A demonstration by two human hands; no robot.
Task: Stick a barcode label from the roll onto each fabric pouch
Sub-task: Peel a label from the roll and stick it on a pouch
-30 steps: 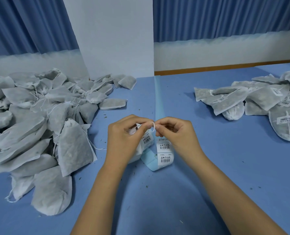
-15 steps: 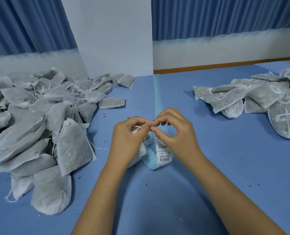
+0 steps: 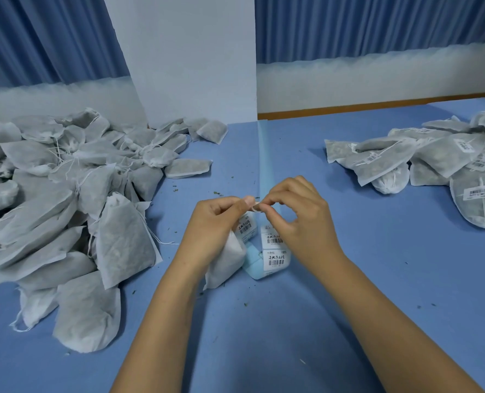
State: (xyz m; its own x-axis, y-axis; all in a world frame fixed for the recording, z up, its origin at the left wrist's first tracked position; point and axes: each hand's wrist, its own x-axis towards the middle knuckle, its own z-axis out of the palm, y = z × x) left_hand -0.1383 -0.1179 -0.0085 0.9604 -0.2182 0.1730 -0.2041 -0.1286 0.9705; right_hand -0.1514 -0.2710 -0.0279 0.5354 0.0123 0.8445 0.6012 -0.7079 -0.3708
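My left hand (image 3: pixel 215 222) grips a white fabric pouch (image 3: pixel 225 262) that hangs down beneath the palm and bears a barcode label near its top. My right hand (image 3: pixel 295 219) meets the left at the fingertips, and both pinch the pouch's white drawstring (image 3: pixel 256 206) between them. Just below the hands lies the label roll (image 3: pixel 272 256), a light blue backing strip with white barcode labels, its used strip (image 3: pixel 264 165) trailing away across the table. A big heap of unlabelled grey pouches (image 3: pixel 65 199) covers the left side. A labelled pile (image 3: pixel 434 165) lies at the right.
The blue table (image 3: pixel 349 279) is dotted with small bits of dried herb. A white pillar (image 3: pixel 190 58) and blue curtains stand behind the table. A wooden edge (image 3: pixel 377 104) runs along the far right side.
Both hands stayed together at the pouch's top. My right hand's fingers shifted around the drawstring, working it against the left thumb. The pouch hangs lower under the left palm.
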